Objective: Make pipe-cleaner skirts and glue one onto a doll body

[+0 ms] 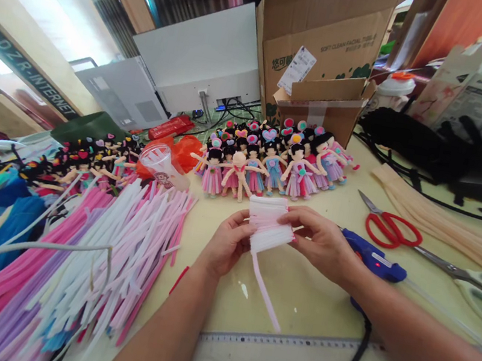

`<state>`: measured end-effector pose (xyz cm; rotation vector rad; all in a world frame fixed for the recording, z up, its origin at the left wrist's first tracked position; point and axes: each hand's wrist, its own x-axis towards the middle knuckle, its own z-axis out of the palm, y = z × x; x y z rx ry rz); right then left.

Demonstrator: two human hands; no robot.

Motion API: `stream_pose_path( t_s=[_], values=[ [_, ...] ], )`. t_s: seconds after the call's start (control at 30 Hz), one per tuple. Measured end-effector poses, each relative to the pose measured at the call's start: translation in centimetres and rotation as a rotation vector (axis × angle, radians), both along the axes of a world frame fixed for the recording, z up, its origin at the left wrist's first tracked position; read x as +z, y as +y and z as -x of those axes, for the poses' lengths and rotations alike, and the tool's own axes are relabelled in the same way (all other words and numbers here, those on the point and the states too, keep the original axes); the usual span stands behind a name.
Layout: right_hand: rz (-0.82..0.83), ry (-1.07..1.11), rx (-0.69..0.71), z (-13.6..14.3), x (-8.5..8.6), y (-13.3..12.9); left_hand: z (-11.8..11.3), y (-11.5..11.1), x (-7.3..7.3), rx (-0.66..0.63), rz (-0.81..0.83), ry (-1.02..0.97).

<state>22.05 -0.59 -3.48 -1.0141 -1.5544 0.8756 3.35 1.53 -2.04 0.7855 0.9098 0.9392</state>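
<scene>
A flat bundle of white and pale pink fuzzy stems (pixel 269 223) is held up between both hands above the table. My left hand (pixel 232 237) pinches its left side with thumb and fingers. On the right edge, my right hand (pixel 316 238) grips the same bundle between thumb and fingertips. One pale pink stem (pixel 266 294) hangs from the bundle's lower left corner, angled down to the right. Just beyond the bundle stand several small dolls (pixel 274 170) with black hair and pastel skirts.
Loose fuzzy stems (pixel 106 250) are piled at left. A plastic cup (pixel 163 165) lies near the dolls. Right of my hands are a blue glue gun (pixel 375 260), red-handled scissors (pixel 391 227) and larger scissors (pixel 459 273). A ruler strip (pixel 289 339) crosses the front; a cardboard box (pixel 321 105) stands behind.
</scene>
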Motion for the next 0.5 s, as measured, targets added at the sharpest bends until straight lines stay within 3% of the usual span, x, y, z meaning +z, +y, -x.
stream_pose_path(
  t_s=[0.17, 0.33, 0.5],
  values=[
    [0.137, 0.064, -0.078, -0.1, 1.0, 0.0, 0.1, 0.0, -0.1, -0.004, -0.036, 0.102],
    [0.304, 0.095, -0.153, -0.8, 2.3, 0.2, 0.1, -0.1, -0.2, 0.007, -0.185, 0.245],
    [0.387, 0.173, -0.108, -1.2, 2.4, 0.3, 0.1, -0.4, -0.1, -0.028, -0.292, 0.269]
  ],
)
